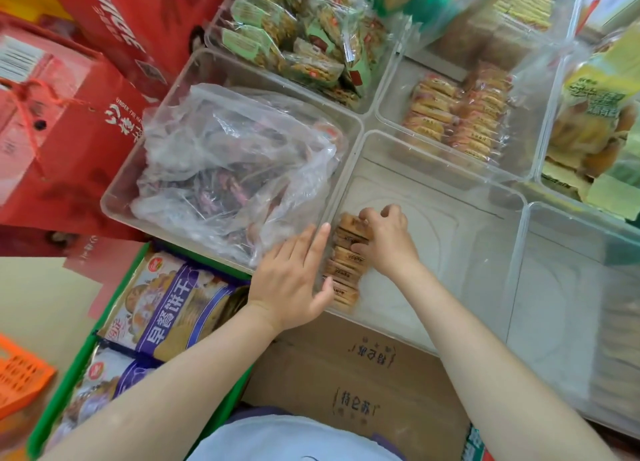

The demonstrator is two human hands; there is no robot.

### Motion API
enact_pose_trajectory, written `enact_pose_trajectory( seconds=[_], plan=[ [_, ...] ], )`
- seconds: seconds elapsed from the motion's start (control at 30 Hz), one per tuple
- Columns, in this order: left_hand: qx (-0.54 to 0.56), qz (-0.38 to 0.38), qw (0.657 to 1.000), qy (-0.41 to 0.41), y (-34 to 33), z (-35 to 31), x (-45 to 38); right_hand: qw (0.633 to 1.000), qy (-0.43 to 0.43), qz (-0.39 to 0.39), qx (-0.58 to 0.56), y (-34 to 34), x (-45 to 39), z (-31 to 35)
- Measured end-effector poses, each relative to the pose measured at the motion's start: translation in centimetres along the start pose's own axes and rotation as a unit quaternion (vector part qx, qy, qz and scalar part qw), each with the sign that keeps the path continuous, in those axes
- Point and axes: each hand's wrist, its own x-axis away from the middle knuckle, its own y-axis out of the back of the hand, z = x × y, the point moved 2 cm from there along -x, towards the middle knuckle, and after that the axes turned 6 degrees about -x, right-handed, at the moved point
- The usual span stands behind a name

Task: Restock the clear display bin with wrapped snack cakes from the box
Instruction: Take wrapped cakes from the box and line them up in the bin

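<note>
Clear display bin (433,169) barely started: right hand (388,242) grips the lone row of wrapped snack cakes (346,252), left hand (294,277) flat beside it, fingers spread, most floor beyond bare.

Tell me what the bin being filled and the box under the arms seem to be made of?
The clear display bin looks like rigid, glossy transparent plastic: the row of snack cakes shows through its wall. The box looks like matte brown cardboard, with printed marks and a flap seam.
</note>
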Motion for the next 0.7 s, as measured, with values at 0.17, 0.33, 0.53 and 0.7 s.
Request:
enact_pose_trajectory(
  seconds=[0.17,0.33,0.53,0.7],
  plan=[
    [0.0,0.005,1.0,0.0,0.0,0.0,0.1,0.996,-0.012,-0.021,-0.08,-3.2,3.2,-0.5],
    [0.01,0.017,1.0,0.001,0.0,0.0,0.0,0.998,-0.048,0.003,-0.042,-3.6,2.0,0.3],
    [0.005,0.035,0.999,0.003,0.3,-0.1,-0.1,0.991,-0.011,0.003,0.132,-2.3,2.9,1.6],
    [0.001,0.047,0.999,-0.003,0.6,0.0,-0.1,0.994,0.01,0.011,0.104,-2.2,5.1,1.6]
  ],
)
